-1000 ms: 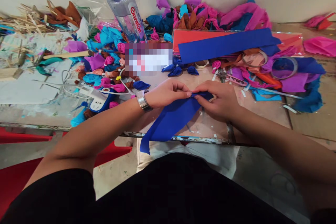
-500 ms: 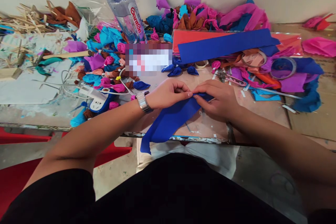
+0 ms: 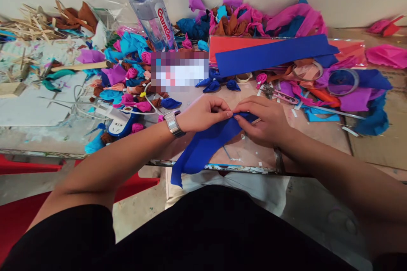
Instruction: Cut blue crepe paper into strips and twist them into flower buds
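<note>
Both hands meet over the table's front part, pinching the top edge of a dark blue crepe paper strip (image 3: 211, 142). My left hand (image 3: 205, 113) is closed, with thumb and forefinger on the paper. Its fingertips almost touch those of my right hand (image 3: 264, 119), which is closed on the same edge from the other side. The strip hangs down to the left, and its loose end droops past the table edge. Just beyond the hands lie several small twisted blue paper pieces (image 3: 212, 86). A long flat blue paper strip (image 3: 270, 56) rests farther back on a red packet (image 3: 219, 44).
A clear water bottle (image 3: 151, 21) stands at the back left among crumpled coloured paper. A power strip (image 3: 122, 123) with a white cable lies left of my wrist. Tape rolls (image 3: 356, 82) and pink-handled scissors (image 3: 282, 95) are on the right. Wooden sticks (image 3: 34, 23) heap far left.
Almost nothing differs. The blue strip's hanging end has shifted very slightly, while both hands keep their place on its top edge.
</note>
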Tool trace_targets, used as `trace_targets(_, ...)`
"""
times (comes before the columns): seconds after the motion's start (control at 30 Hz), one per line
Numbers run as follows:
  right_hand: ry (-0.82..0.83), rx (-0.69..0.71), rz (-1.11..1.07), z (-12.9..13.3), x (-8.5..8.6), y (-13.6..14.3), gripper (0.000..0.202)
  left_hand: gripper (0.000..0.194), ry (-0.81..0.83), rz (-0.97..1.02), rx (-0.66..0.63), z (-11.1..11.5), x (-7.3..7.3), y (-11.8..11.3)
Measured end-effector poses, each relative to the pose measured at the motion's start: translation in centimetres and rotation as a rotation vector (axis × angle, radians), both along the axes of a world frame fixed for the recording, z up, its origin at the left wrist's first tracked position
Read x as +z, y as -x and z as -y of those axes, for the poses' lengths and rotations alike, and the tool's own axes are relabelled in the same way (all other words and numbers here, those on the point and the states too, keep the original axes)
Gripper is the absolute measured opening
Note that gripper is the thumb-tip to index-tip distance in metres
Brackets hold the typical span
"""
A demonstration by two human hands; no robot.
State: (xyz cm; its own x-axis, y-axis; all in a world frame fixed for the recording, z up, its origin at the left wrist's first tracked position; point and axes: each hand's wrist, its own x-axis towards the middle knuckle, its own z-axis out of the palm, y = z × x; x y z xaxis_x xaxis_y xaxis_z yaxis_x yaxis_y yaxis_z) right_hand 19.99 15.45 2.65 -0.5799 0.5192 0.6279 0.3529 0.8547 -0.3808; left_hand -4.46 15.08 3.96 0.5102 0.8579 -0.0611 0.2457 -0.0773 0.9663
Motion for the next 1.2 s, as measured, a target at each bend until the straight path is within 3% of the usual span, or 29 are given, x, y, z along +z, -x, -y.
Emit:
trace_targets(0.33,0.034,-0.011,0.026,-0.2,-0.4,-0.1,0.017,0.031,-0.054,-0.019,-0.001,0.2,0.1,0.0)
trace_targets(0.77,0.258,-0.022,0.039,-0.2,-0.6,0.4,0.007,0.021,-0.465,-0.193,0.053,1.1,0.3,-0.1)
trace_targets(1.0,0.268,0.005,0.028,-0.2,-0.6,0.5,0.005,0.021,-0.519,-0.283,0.059,1.3,0.4,-0.1)
trace_targets(1.2,0.152,-0.026,0.014,-0.2,-0.5,0.3,0.008,0.022,-0.447,-0.201,0.046,1.1,0.4,0.0)
